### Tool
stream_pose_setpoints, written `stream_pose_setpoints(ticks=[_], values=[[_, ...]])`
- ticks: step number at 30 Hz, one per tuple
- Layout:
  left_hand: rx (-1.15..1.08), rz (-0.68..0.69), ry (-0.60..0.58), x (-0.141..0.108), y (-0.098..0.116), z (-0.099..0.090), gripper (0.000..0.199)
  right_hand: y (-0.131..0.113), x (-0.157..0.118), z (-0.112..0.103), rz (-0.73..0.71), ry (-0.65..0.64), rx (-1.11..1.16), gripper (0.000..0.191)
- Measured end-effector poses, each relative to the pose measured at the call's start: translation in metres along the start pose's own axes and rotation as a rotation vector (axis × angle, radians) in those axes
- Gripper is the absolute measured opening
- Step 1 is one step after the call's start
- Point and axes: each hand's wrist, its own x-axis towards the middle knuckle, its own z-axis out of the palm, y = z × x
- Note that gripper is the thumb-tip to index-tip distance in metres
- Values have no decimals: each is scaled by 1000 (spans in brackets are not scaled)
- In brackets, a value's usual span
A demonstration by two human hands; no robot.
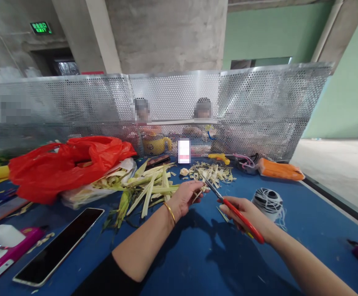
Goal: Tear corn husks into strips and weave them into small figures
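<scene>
My left hand (186,197), with a gold bangle at the wrist, pinches a small pale strip of plant husk (205,188) in its fingertips. Red-handled scissors (239,215) are gripped in my right hand (252,213), their blades pointing up and left to the strip at my left fingers. Whether the blades touch the strip is too small to tell. Just beyond lies a heap of short pale clippings (217,173), with a small cream-coloured bundle (184,172) at its left. Long husk strips (149,187) spread out left of my left hand.
A red plastic bag (74,164) and a phone (60,246) lie on the left, near a purple power strip (10,253). A spool of grey cord (269,201) stands at right, below an orange packet (280,169). A perforated metal screen (172,98) borders the blue table; people sit behind it.
</scene>
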Motion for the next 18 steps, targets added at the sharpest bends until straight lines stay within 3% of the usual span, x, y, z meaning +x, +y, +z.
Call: stream_pose_setpoints(ticks=[13,18], values=[[-45,-38,-3,2,-2,-1,12,5,5,4,-43,93,-63,39],[-182,-55,-27,-1,4,-1,10,8,7,3,-46,244,-50,39]])
